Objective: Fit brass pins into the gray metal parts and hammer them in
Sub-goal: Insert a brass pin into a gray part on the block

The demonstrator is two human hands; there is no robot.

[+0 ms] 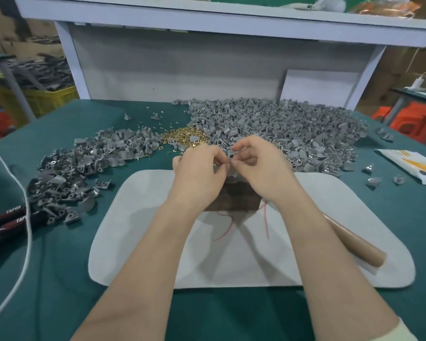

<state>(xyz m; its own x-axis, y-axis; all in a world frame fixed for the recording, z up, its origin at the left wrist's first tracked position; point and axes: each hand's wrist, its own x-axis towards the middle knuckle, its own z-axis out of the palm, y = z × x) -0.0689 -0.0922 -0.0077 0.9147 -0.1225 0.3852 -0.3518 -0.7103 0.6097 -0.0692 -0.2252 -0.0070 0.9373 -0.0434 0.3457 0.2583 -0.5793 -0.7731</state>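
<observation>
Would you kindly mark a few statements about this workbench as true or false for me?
1. The left hand and right hand pinch a gray part above the dark block. True.
2. The brass pins lie heaped beyond the hands. True.
3. The larger pile of gray parts lies on the person's left. False: it lies on the right.
4. The right hand grips the wooden handle. False: the handle lies on the white mat, beside the right forearm.

Dark green bench (pixel 59 267) under a whitish mat (pixel 145 242). Matt gray metal parts (pixel 293 129), shiny gold brass pins (pixel 182 136) toward the far edge. Dark brown block (pixel 234 200), red threads (pixel 228 227), tan handle (pixel 354 242).
</observation>
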